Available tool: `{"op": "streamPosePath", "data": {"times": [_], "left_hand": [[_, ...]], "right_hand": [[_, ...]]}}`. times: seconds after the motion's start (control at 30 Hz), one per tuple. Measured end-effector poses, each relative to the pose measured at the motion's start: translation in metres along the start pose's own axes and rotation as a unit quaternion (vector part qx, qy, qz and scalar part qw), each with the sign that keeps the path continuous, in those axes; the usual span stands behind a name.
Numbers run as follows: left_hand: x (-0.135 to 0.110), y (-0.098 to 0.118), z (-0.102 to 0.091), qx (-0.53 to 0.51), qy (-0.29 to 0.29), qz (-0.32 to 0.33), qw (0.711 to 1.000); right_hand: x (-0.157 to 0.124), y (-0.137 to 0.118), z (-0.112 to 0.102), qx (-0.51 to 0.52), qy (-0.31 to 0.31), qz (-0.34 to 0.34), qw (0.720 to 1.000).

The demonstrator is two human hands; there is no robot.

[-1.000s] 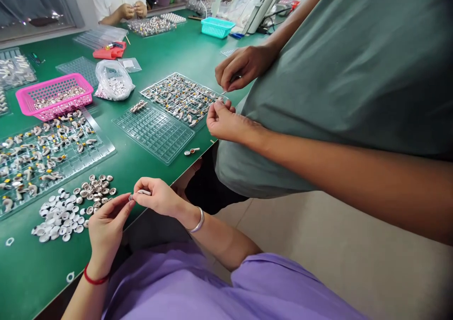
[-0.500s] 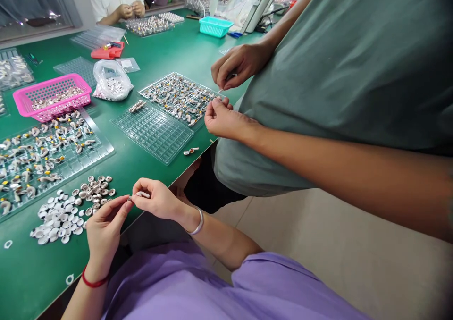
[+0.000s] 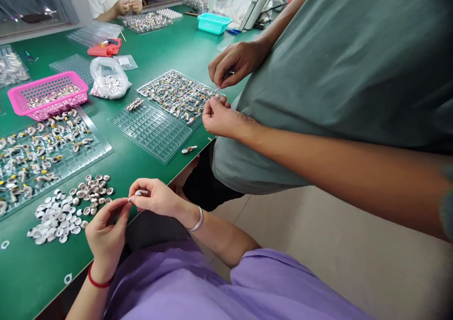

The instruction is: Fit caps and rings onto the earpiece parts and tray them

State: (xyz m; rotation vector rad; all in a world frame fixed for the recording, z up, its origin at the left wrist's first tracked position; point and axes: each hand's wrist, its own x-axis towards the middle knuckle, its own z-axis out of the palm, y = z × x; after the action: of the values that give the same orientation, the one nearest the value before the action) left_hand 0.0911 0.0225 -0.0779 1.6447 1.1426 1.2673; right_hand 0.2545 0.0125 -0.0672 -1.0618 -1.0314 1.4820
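My right hand point(image 3: 155, 198), with a silver bangle at its wrist, is closed on a small white earbud shell point(image 3: 141, 193) whose stem shows above the fingers. Fingertips of my left hand point(image 3: 108, 228), which wears a red bracelet, pinch together against the near end of that piece. Whatever tiny part lies between the tips is mostly hidden. Both hands meet in front of the green table's point(image 3: 161, 171) edge. Close by on the table lie a pile of white round caps point(image 3: 58, 218) and a cluster of brownish-grey cup-shaped shells point(image 3: 94, 190).
Left stands a clear tray point(image 3: 95, 145) of earbud parts, behind it a pink basket point(image 3: 83, 81) and a plastic bag point(image 3: 109, 77). A gridded tray point(image 3: 152, 133) lies ahead. At right a co-worker's hands point(image 3: 226, 114) work over a filled tray point(image 3: 173, 96). Another person sits at the back.
My hands stay together; my left fingertips have shifted slightly on the piece and the stem has tilted a little. The view has moved slightly.
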Motion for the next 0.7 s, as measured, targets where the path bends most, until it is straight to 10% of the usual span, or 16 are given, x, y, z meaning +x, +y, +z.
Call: {"op": "streamPosePath", "data": {"times": [0.7], "left_hand": [[0.016,0.009,-0.008,-0.097,-0.035,-0.122,0.987]], "right_hand": [[0.005,0.002,-0.004,0.048,-0.060,0.023,0.997]]}}
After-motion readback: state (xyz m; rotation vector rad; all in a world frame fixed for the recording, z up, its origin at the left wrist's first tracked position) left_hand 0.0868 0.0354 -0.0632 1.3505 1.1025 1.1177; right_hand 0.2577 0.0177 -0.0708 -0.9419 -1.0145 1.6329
